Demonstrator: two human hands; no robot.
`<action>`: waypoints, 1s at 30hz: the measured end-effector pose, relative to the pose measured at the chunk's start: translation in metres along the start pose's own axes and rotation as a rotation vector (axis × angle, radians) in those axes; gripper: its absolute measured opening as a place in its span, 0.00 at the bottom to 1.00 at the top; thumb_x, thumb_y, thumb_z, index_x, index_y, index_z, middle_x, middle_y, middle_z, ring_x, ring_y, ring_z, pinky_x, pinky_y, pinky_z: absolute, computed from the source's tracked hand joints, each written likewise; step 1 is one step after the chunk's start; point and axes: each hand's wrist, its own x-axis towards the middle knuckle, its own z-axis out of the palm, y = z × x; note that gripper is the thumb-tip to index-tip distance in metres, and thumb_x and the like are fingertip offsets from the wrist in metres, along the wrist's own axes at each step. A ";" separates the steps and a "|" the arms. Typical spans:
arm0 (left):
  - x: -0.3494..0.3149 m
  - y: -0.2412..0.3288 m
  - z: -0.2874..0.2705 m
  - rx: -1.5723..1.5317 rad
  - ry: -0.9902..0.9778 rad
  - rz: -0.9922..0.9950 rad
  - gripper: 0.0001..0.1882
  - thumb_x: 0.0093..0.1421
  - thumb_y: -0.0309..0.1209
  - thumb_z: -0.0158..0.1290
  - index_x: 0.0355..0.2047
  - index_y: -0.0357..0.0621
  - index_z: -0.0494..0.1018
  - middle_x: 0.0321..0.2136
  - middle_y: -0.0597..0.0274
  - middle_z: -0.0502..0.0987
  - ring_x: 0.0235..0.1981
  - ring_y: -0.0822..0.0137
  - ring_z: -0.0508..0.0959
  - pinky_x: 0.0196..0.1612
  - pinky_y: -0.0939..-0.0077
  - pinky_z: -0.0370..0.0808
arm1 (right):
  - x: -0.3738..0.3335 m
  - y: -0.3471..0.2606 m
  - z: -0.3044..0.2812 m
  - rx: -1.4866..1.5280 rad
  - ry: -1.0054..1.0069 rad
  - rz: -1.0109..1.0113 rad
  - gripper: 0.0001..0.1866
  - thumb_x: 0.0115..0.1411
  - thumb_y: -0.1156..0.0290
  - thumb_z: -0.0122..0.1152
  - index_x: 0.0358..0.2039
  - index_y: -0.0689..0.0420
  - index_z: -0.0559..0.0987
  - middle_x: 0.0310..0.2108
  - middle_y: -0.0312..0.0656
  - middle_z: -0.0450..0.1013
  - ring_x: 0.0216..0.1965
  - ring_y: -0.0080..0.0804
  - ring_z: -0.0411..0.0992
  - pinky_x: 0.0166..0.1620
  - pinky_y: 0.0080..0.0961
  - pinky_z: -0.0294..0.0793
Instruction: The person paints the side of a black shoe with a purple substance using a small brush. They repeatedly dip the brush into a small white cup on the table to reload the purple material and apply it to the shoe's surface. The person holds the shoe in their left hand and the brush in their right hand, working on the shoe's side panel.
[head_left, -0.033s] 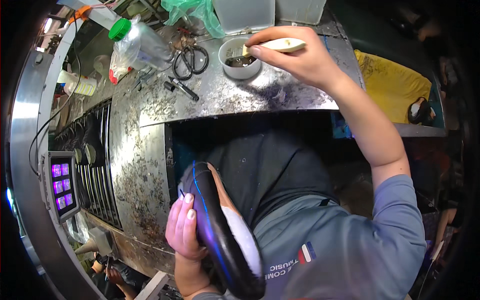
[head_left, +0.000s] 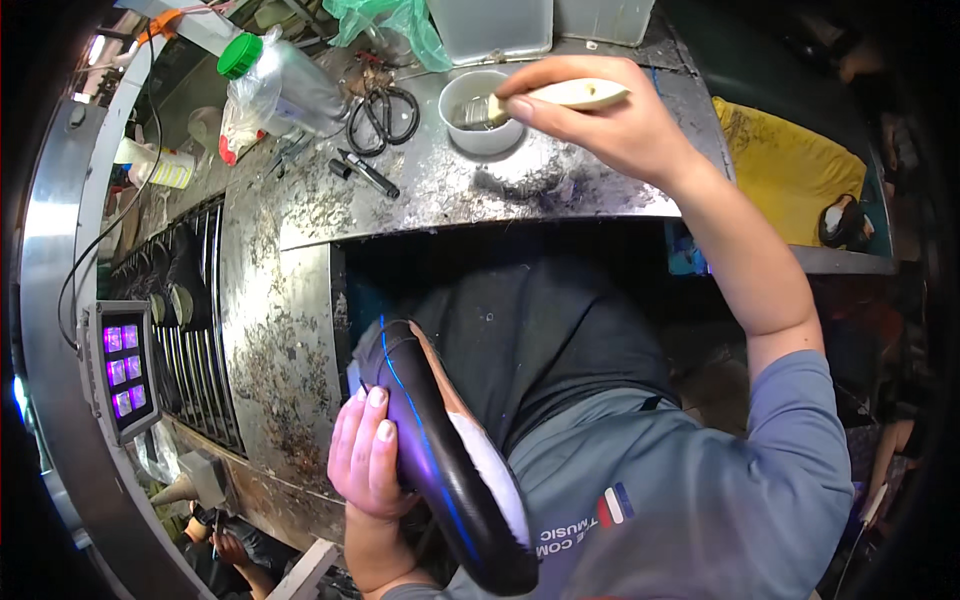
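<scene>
My left hand [head_left: 370, 460] is closed around the side of a black shoe [head_left: 450, 470] in front of my lap. A bright blue line runs along the shoe's side, and its opening shows a tan inside and white lining. Over the bench, my right hand [head_left: 635, 125] grips a flat paintbrush [head_left: 590, 94] by its pale handle. The brush's bristle end is down inside a white plastic cup [head_left: 485, 143]; the cup's contents are partly hidden by the brush and its bristles.
Black-handled scissors [head_left: 383, 122], a black marker [head_left: 370, 174] and a green-capped bottle [head_left: 300, 90] lie left of the cup on the stained metal bench [head_left: 400, 215]. A purple-lit lamp [head_left: 124, 370] stands at far left. A yellow cloth [head_left: 790, 165] lies at right.
My right hand and the brush have shifted slightly to the right, with the bristles still at the cup. The shoe has tilted a little in my left hand.
</scene>
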 end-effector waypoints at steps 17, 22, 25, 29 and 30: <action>0.022 0.000 -0.032 0.222 -0.285 0.241 0.15 0.70 0.29 0.49 0.56 0.47 0.65 0.49 0.48 0.80 0.49 0.45 0.81 0.51 0.49 0.80 | -0.054 -0.055 0.053 0.544 -0.408 -0.048 0.10 0.56 0.69 0.70 0.33 0.62 0.85 0.28 0.41 0.82 0.31 0.23 0.80 0.36 0.21 0.78; 0.021 -0.003 -0.031 0.236 -0.272 0.224 0.16 0.70 0.28 0.50 0.57 0.47 0.66 0.49 0.47 0.80 0.48 0.45 0.81 0.50 0.49 0.81 | -0.056 -0.055 0.058 0.610 -0.424 -0.014 0.05 0.55 0.74 0.71 0.31 0.61 0.86 0.27 0.42 0.82 0.27 0.30 0.80 0.32 0.24 0.78; 0.022 -0.005 -0.028 0.244 -0.264 0.211 0.16 0.69 0.27 0.52 0.56 0.44 0.67 0.49 0.45 0.80 0.48 0.44 0.81 0.50 0.48 0.81 | -0.055 -0.061 0.047 0.572 -0.479 -0.009 0.04 0.54 0.75 0.71 0.31 0.60 0.86 0.26 0.42 0.81 0.26 0.32 0.80 0.30 0.24 0.77; 0.024 -0.010 -0.024 0.279 -0.259 0.186 0.13 0.68 0.25 0.52 0.52 0.39 0.69 0.48 0.42 0.80 0.47 0.43 0.82 0.49 0.50 0.82 | -0.057 -0.064 0.044 0.546 -0.454 -0.124 0.04 0.53 0.76 0.71 0.30 0.60 0.86 0.26 0.42 0.81 0.26 0.32 0.80 0.30 0.25 0.78; 0.024 -0.009 -0.023 0.284 -0.266 0.163 0.13 0.68 0.25 0.52 0.51 0.38 0.69 0.48 0.41 0.80 0.47 0.43 0.82 0.49 0.50 0.82 | -0.058 -0.064 0.043 0.544 -0.450 -0.145 0.04 0.53 0.76 0.71 0.30 0.60 0.86 0.25 0.42 0.81 0.26 0.33 0.80 0.30 0.25 0.78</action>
